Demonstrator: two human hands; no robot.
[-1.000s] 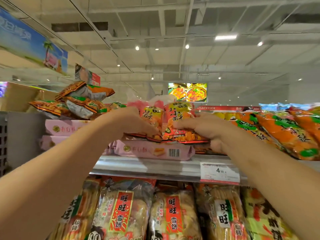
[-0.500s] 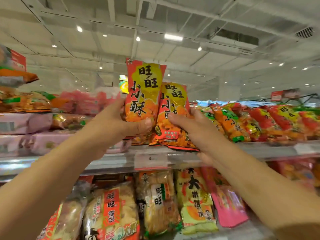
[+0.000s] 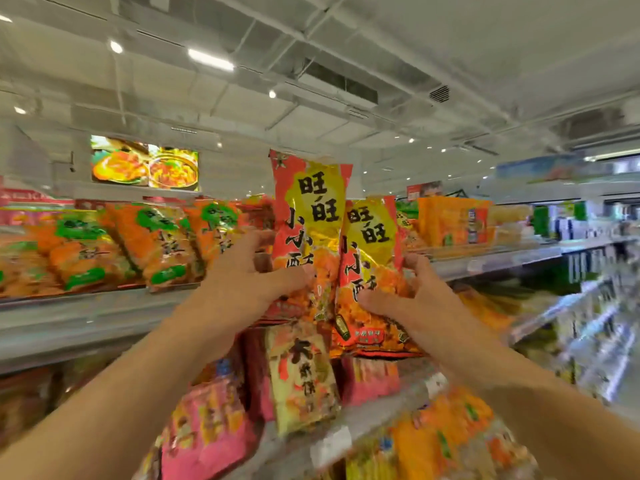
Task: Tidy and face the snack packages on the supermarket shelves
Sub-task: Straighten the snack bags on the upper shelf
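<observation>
Two red and yellow snack bags stand upright side by side in front of the top shelf (image 3: 104,306). My left hand (image 3: 242,282) grips the taller left bag (image 3: 308,209) low on its left side, thumb across its front. My right hand (image 3: 415,296) grips the right bag (image 3: 370,237) at its lower half. Both bags face me with their printed fronts. Their bottom edges hang just below the shelf's front rail.
Orange and green snack bags (image 3: 104,247) lie in rows on the top shelf to the left. Orange boxes (image 3: 450,220) stand at the right. Pink and yellow packs (image 3: 301,375) fill the lower shelf. More shelving (image 3: 588,306) runs off at the right.
Both hands lifted the two bags off the pink packs and carried them right along the shelf. They are now held upright, past the pink packs, in front of the orange-green bags.
</observation>
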